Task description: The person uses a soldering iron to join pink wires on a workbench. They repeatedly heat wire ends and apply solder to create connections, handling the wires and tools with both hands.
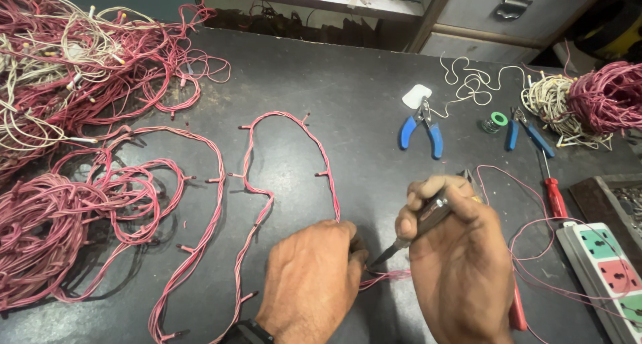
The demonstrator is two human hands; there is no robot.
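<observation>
Right hand (455, 250) fisted around iron (418, 225), long axis diagonal, tip pointing down-left at wire (384, 276) (pink, twisted pair). Left hand (311, 277) pinches wire near tip, resting on surface (348, 90). Wire runs L across surface in loops. Pliers (422, 127) lie well beyond; power strip (605, 270) at R edge.

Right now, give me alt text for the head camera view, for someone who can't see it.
Over a dark table, the right hand holds a soldering iron with its tip at a pink wire string that the left hand pins down. Wire tangles lie at left; blue pliers, a red screwdriver and a power strip lie at right.
</observation>
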